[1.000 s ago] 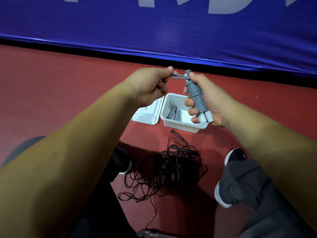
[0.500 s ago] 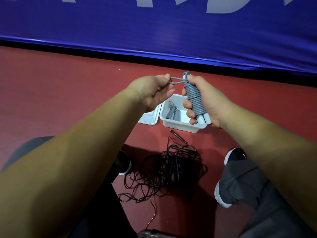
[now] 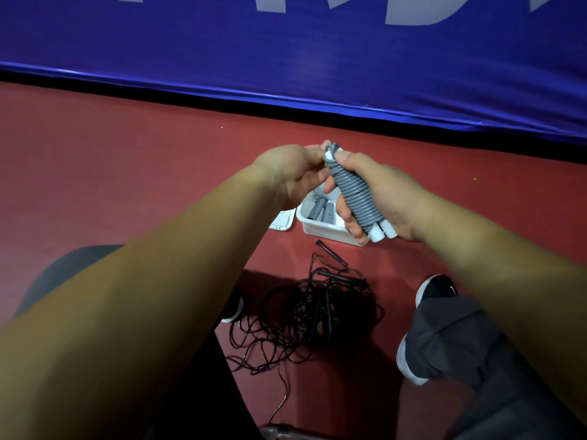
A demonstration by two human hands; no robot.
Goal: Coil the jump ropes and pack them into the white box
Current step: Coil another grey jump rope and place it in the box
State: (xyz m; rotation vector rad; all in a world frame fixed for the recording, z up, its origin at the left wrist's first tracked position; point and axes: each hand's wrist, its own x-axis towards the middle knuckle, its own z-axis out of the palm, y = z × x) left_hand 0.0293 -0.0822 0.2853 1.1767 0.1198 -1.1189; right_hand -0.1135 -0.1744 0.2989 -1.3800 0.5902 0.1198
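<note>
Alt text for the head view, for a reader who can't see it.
The right hand grips a grey jump rope coiled round its white handles; the left hand pinches its top end. On the red floor sit a white box and tangled black ropes.

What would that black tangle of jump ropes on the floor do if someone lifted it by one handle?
Probably floppy: the black tangle lies in thin, loose loops, so it would likely sag and trail. The loops cross one another, so several ropes might lift snagged together. The thin cords suggest it is light.
</note>
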